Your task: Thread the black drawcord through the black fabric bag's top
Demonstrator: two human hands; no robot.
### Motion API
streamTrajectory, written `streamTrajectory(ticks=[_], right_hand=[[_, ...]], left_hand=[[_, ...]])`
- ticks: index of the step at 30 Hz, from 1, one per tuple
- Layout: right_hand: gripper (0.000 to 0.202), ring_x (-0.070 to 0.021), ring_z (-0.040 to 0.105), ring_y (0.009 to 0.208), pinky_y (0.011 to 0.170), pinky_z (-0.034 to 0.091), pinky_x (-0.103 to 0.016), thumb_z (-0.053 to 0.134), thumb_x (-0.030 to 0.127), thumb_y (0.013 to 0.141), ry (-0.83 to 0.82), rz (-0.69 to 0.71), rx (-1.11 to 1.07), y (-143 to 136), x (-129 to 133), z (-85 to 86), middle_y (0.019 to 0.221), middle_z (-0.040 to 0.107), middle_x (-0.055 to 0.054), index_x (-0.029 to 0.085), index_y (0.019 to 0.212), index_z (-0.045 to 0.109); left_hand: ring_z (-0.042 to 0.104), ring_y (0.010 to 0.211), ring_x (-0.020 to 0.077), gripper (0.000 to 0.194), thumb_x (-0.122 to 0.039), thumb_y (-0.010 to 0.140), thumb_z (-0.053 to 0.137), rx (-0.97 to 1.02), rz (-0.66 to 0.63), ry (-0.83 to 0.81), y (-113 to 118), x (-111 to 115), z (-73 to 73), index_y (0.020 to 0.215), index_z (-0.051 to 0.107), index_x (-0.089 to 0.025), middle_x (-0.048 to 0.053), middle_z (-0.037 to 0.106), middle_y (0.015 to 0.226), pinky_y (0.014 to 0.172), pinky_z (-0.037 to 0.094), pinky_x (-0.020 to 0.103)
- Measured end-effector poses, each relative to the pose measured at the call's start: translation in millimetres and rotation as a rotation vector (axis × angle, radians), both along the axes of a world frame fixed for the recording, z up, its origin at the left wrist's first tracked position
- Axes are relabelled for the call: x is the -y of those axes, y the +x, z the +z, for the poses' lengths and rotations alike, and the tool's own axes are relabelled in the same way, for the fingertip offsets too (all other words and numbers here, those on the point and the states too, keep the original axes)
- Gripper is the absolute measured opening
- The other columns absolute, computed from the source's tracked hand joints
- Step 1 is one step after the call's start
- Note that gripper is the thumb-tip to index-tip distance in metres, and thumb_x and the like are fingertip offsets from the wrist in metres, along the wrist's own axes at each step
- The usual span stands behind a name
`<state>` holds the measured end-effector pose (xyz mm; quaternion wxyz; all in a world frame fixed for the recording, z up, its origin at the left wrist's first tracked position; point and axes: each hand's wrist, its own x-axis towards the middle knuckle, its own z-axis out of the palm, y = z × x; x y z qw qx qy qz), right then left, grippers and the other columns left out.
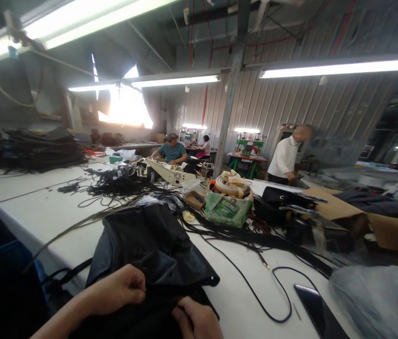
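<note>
A black bag (142, 235), smooth and slightly shiny, lies on the white table in front of me, with a strap trailing to its left. My left hand (124, 287) rests at the bag's lower part, its fingers curled and thumb pressed against them on the dark material. Lower and to the right, my right hand (199, 318) pinches the bag's material between thumb and fingers. The exact bit under the fingertips is too dark to make out. Near the bag's right corner is a small hole.
Black cords (124, 183) and straps lie across the white table (36, 202). A green box (227, 209) holds rolls of tape. To the right are a phone (321, 310), a blue cord (266, 315) and clear plastic (378, 301). Other people sit and stand farther back.
</note>
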<state>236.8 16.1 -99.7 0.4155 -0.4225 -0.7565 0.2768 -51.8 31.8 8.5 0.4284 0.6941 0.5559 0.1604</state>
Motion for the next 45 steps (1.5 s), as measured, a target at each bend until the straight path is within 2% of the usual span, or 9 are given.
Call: streamTrajectory(ticks=[3, 6, 10, 14, 22, 26, 35, 39, 45], right_hand=[[0.035, -0.0248, 0.077, 0.072, 0.068, 0.05, -0.029, 0.061, 0.052, 0.106, -0.111, -0.01, -0.098, -3.8, 8.0, 27.4, 0.076, 0.079, -0.003, 0.027, 0.092, 0.081], [0.039, -0.0262, 0.076, 0.082, 0.076, 0.052, -0.03, 0.062, 0.054, 0.105, -0.151, -0.017, -0.189, -10.9, 17.7, 53.2, 0.086, 0.08, -0.006, 0.024, 0.088, 0.08], [0.043, -0.0216, 0.068, 0.078, 0.073, 0.048, -0.028, 0.064, 0.054, 0.105, -0.102, -0.056, -0.224, -27.6, 30.4, 64.7, 0.087, 0.073, -0.006, 0.021, 0.079, 0.074], [0.05, -0.0167, 0.05, 0.061, 0.058, 0.033, -0.029, 0.067, 0.058, 0.102, -0.287, -0.051, -0.156, -48.8, 38.6, 58.3, 0.064, 0.054, 0.0, 0.019, 0.071, 0.071], [0.053, -0.0145, 0.033, 0.063, 0.058, 0.023, -0.031, 0.064, 0.062, 0.094, -0.531, 0.0, -0.125, -71.9, 42.3, 53.3, 0.062, 0.04, 0.003, 0.018, 0.066, 0.059], [0.054, -0.0146, 0.032, 0.064, 0.058, 0.022, -0.031, 0.064, 0.065, 0.092, -0.536, -0.012, -0.104, -74.2, 42.5, 50.0, 0.062, 0.036, 0.003, 0.02, 0.063, 0.052], [0.064, -0.0152, 0.036, 0.062, 0.056, 0.028, -0.029, 0.064, 0.076, 0.095, -0.516, -0.028, -0.22, -76.0, 45.8, 34.2, 0.062, 0.043, 0.002, 0.017, 0.069, 0.065], [0.065, -0.0147, 0.037, 0.06, 0.054, 0.028, -0.029, 0.063, 0.077, 0.096, -0.51, -0.056, -0.201, -78.6, 42.3, 27.7, 0.06, 0.044, 0.002, 0.018, 0.067, 0.061], [0.062, -0.013, 0.038, 0.053, 0.05, 0.026, -0.028, 0.069, 0.067, 0.096, -0.234, -0.215, -0.127, -92.9, 43.7, 5.3, 0.053, 0.044, 0.003, 0.019, 0.059, 0.058]], left_hand=[[0.053, 0.075, 0.0181, 0.018, -0.035, 0.072, 0.068, 0.014, -0.037, -0.012, -3.6, -2.4, -0.2, 0.079, 0.069, -0.019, -0.003, 0.061, 0.074, 0.071, 0.041, 0.03], [0.053, 0.072, 0.0169, 0.015, -0.03, 0.071, 0.069, 0.011, -0.077, -0.018, -7.5, -7.5, 5.1, 0.079, 0.075, -0.019, -0.004, 0.064, 0.072, 0.07, 0.04, 0.029], [0.053, 0.067, 0.016, 0.016, -0.028, 0.066, 0.074, 0.03, -0.098, -0.034, -11.7, -15.8, 10.6, 0.077, 0.08, -0.018, -0.003, 0.068, 0.069, 0.065, 0.039, 0.028], [0.053, 0.062, 0.0153, 0.019, -0.03, 0.066, 0.074, 0.071, -0.08, -0.055, -13.1, -15.8, 9.9, 0.078, 0.083, -0.018, -0.002, 0.069, 0.065, 0.06, 0.04, 0.028], [0.063, 0.06, 0.0161, 0.022, -0.03, 0.069, 0.072, 0.112, -0.042, -0.076, -14.9, -6.1, 4.6, 0.081, 0.086, -0.018, 0.001, 0.075, 0.07, 0.055, 0.045, 0.025], [0.063, 0.059, 0.0156, 0.02, -0.027, 0.067, 0.071, 0.113, -0.043, -0.062, -13.7, -7.7, 5.0, 0.078, 0.086, -0.018, 0.0, 0.075, 0.068, 0.052, 0.043, 0.024], [0.062, 0.061, 0.0157, 0.022, -0.028, 0.071, 0.072, 0.16, -0.038, -0.026, -16.1, -4.5, 1.1, 0.081, 0.087, -0.017, 0.001, 0.078, 0.071, 0.056, 0.043, 0.025], [0.065, 0.065, 0.0173, 0.023, -0.025, 0.068, 0.07, 0.172, -0.024, -0.018, -16.0, -5.9, -4.9, 0.081, 0.087, -0.017, 0.003, 0.08, 0.073, 0.059, 0.044, 0.027], [0.06, 0.062, 0.0163, 0.021, -0.023, 0.069, 0.068, 0.168, -0.017, 0.002, -10.0, 2.7, -7.4, 0.079, 0.086, -0.016, 0.002, 0.078, 0.07, 0.057, 0.04, 0.027]])
